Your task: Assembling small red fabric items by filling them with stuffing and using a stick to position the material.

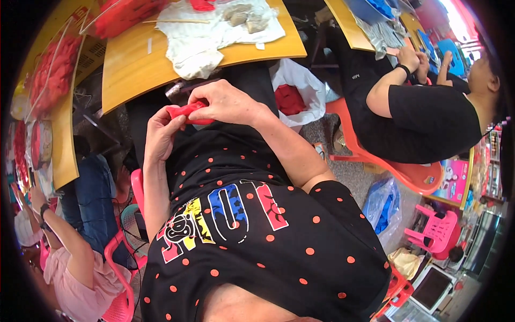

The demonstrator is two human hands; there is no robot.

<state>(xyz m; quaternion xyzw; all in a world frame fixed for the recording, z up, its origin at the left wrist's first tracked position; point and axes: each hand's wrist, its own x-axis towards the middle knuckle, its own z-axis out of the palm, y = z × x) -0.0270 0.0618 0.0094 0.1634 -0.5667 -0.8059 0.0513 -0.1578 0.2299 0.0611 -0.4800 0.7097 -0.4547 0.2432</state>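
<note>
Yellow wooden table (129, 67) bearing crumpled white cloth (190, 53) ahead, small red fabric piece (183, 110) this side of it, long axis roughly left-right, bare left hand (162, 130) pinching its left end, bare right hand (228, 102) pinching its right, both equally near

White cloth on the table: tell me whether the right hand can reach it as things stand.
Probably yes: the right hand is near the white cloth with nothing visibly blocking the way, though it is busy pinching the red fabric.
</note>
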